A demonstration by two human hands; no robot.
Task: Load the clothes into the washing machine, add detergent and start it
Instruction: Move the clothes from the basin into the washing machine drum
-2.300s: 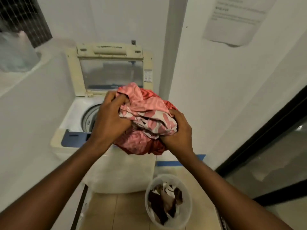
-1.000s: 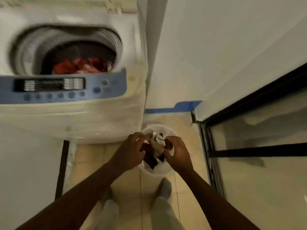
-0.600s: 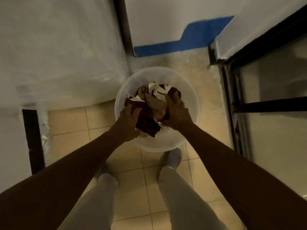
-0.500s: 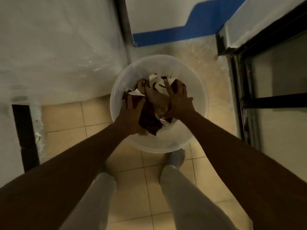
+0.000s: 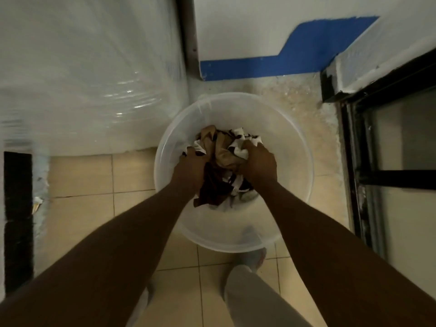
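Left hand [image 5: 191, 169], right hand [image 5: 259, 165] gripping clothes [image 5: 223, 156] in basin [image 5: 295, 147].

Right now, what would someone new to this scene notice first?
Two bare arms reach down the middle, the left hand and right hand bunching dark and white clothes inside a clear plastic tub on the tiled floor. A plastic-wrapped white washing machine fills the upper left, with a blue painted strip low on the wall behind.
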